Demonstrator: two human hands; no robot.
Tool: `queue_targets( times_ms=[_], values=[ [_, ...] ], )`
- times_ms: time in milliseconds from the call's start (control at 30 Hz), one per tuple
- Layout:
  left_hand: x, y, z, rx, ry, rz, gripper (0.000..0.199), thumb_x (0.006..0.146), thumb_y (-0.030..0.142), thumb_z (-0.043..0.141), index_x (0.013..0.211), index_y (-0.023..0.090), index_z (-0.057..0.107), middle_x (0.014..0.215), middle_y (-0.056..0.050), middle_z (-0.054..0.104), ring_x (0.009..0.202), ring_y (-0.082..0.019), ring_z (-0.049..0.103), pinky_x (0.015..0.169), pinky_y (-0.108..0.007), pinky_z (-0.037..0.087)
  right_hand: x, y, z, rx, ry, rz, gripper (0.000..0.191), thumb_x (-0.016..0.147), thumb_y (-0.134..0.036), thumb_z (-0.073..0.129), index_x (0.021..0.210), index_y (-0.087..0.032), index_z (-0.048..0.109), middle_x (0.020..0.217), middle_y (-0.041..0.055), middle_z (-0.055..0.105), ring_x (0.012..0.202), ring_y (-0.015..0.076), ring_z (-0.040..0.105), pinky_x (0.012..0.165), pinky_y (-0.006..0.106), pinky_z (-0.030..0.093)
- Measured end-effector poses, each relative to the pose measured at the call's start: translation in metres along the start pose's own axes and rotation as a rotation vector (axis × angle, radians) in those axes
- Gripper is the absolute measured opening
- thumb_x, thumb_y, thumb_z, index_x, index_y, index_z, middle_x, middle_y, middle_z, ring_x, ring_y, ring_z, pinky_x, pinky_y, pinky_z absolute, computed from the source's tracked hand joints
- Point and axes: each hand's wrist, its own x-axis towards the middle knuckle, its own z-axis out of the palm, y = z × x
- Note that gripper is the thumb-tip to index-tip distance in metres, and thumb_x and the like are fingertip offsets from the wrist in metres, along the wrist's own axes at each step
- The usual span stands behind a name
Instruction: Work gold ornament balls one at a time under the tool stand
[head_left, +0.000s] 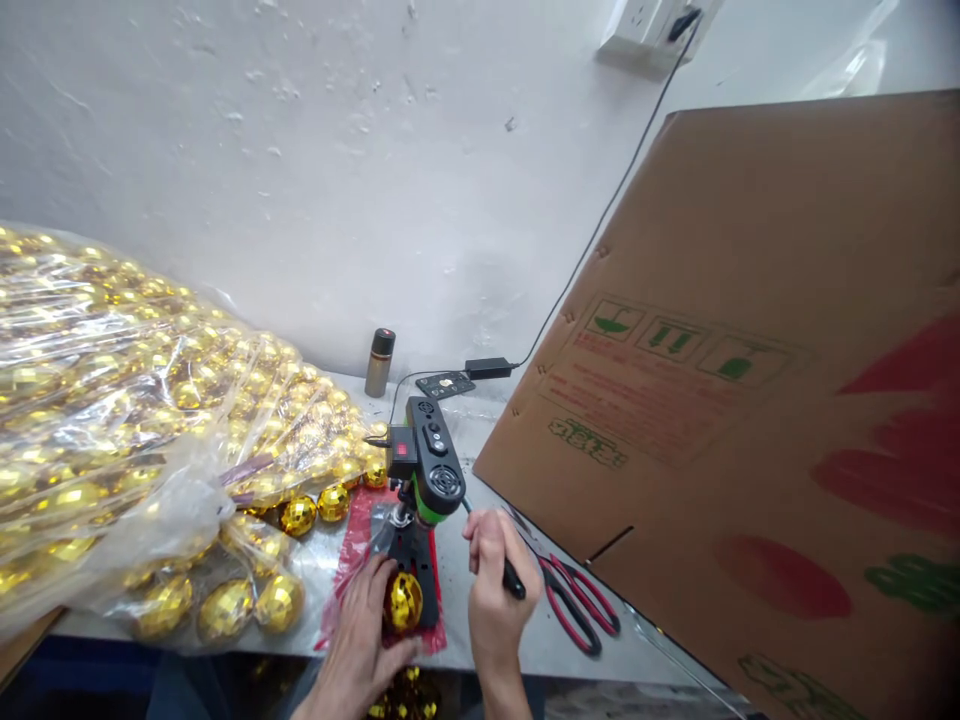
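Note:
My left hand [364,630] holds a small gold mirrored ball [403,600] against the base of a black and green tabletop machine [426,465], which stands on a red sheet [354,545]. A red light shows on the machine's side. My right hand [491,575] is closed around a thin black tool [513,578] just right of the machine, its tip pointing down to the right.
A big clear bag of gold balls [112,420] fills the left of the table, with loose ones [300,515] beside it. Red-handled scissors [574,595] lie right of my hands. A large cardboard sheet [750,400] leans at right. A small bottle [380,362] and power adapter [487,368] sit by the wall.

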Motion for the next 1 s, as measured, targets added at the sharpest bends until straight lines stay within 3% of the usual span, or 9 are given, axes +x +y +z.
queue_targets(
  times_ms=[67,167,267,400,600,667,767,867,1000],
  values=[
    [0.008,-0.002,-0.014,0.068,0.044,-0.011,0.076,0.092,0.051,0.074,0.158,0.02,0.05,0.156,-0.024,0.063,0.143,-0.044,0.063,0.11,-0.063,0.06,-0.009,0.005,0.002,0.026,0.03,-0.035,0.042,0.112,-0.03,0.05,0.071,-0.022,0.053,0.065,-0.0039,0.05,0.054,0.0105,0.045,0.05,0.026,0.034],
    [0.051,-0.012,-0.043,0.232,0.056,-0.032,0.047,0.105,0.029,0.05,0.151,0.021,0.057,0.151,-0.018,0.068,0.142,-0.036,0.063,0.12,-0.062,0.052,-0.026,0.014,0.001,0.035,0.033,-0.06,0.038,0.112,-0.025,0.049,0.074,-0.022,0.056,0.068,-0.0034,0.052,0.055,0.0107,0.047,0.051,0.025,0.036],
    [0.1,-0.027,-0.069,0.441,-0.126,-0.027,0.046,0.095,0.006,0.046,0.131,0.019,0.071,0.144,-0.022,0.072,0.142,-0.039,0.062,0.122,-0.067,0.046,-0.035,0.018,-0.001,0.004,0.02,-0.036,0.037,0.112,-0.026,0.048,0.076,-0.022,0.057,0.069,-0.0037,0.052,0.053,0.0101,0.043,0.05,0.025,0.035],
    [0.13,-0.041,-0.084,0.569,-0.234,-0.114,0.045,0.092,0.003,0.051,0.127,0.022,0.072,0.15,-0.023,0.066,0.146,-0.043,0.055,0.114,-0.069,0.049,-0.036,0.018,0.0,-0.002,0.026,-0.046,0.037,0.112,-0.027,0.048,0.076,-0.022,0.057,0.068,-0.0043,0.052,0.052,0.0095,0.041,0.049,0.025,0.033],
    [0.127,-0.024,-0.089,0.481,-0.217,-0.157,0.05,0.091,0.018,0.061,0.14,0.017,0.064,0.134,-0.02,0.071,0.121,-0.036,0.069,0.106,-0.053,0.057,-0.035,0.019,-0.001,-0.006,-0.001,-0.08,0.038,0.112,-0.022,0.046,0.075,-0.022,0.055,0.071,-0.0026,0.054,0.058,0.0112,0.05,0.054,0.026,0.037],
    [0.122,-0.007,-0.088,0.258,-0.178,-0.232,0.048,0.092,0.036,0.064,0.137,0.017,0.065,0.126,-0.016,0.075,0.113,-0.033,0.073,0.101,-0.049,0.06,-0.034,0.018,-0.002,0.0,-0.025,-0.079,0.037,0.111,-0.021,0.046,0.076,-0.022,0.055,0.072,-0.0025,0.054,0.059,0.0115,0.05,0.055,0.026,0.037],
    [0.109,0.021,-0.08,-0.256,-0.095,-0.468,0.054,0.094,0.061,0.058,0.126,0.019,0.069,0.12,-0.011,0.079,0.11,-0.03,0.075,0.095,-0.042,0.062,-0.03,0.014,-0.003,0.012,-0.036,-0.059,0.035,0.111,-0.021,0.045,0.077,-0.023,0.056,0.071,-0.0029,0.052,0.058,0.0113,0.048,0.054,0.027,0.036],
    [0.093,0.037,-0.066,-0.544,-0.075,-0.668,0.071,0.087,0.08,0.06,0.123,0.019,0.068,0.104,-0.007,0.079,0.09,-0.024,0.077,0.073,-0.032,0.06,-0.023,0.009,-0.001,0.025,-0.033,-0.047,0.037,0.111,-0.021,0.046,0.076,-0.023,0.054,0.071,-0.0026,0.053,0.058,0.0113,0.048,0.053,0.026,0.036],
    [0.076,0.036,-0.041,-0.589,-0.054,-0.737,0.095,0.072,0.093,0.066,0.127,0.015,0.06,0.064,0.008,0.06,0.046,-0.014,0.054,0.045,-0.026,0.041,-0.017,0.005,-0.001,0.034,-0.055,-0.084,0.036,0.111,-0.02,0.045,0.076,-0.023,0.053,0.07,-0.0024,0.053,0.061,0.0118,0.052,0.056,0.025,0.04]
  ],
)
